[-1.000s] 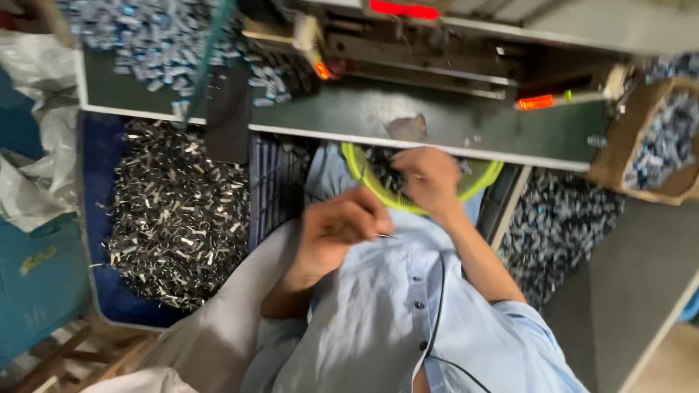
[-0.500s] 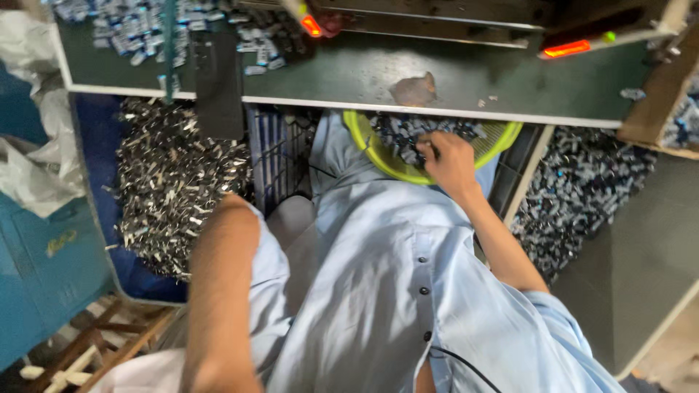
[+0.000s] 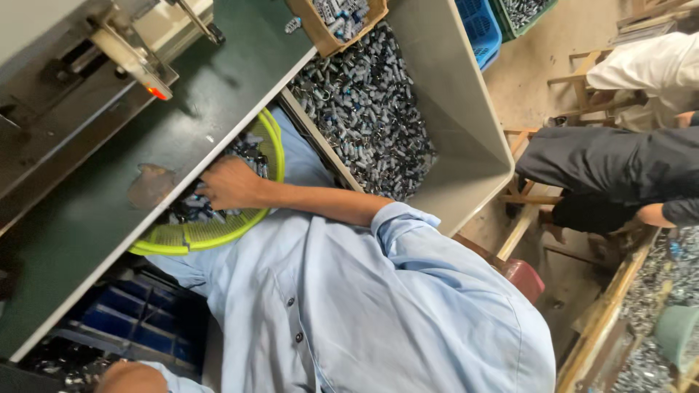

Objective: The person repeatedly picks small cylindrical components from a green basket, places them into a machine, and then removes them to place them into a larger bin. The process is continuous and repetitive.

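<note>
My right hand (image 3: 231, 182) reaches into a yellow-green plastic basket (image 3: 211, 231) that rests on my lap, just under the edge of the dark green table (image 3: 131, 145). The basket holds several small dark metal parts (image 3: 191, 209), and my fingers are curled down among them. I cannot see whether they grip any. My light blue shirt sleeve (image 3: 408, 233) covers the upper arm. Only a bare bit of my left arm (image 3: 131, 378) shows at the bottom edge; the left hand itself is out of view.
A machine with a red light (image 3: 155, 92) stands on the table. A grey bin (image 3: 451, 109) full of small parts sits to my right, with a cardboard box (image 3: 335, 22) and blue crate (image 3: 480, 25) beyond. Another person (image 3: 619, 167) sits at the right.
The view has swung round and tilted. My left arm has dropped out of the picture. My right hand stays in the yellow-green basket.
</note>
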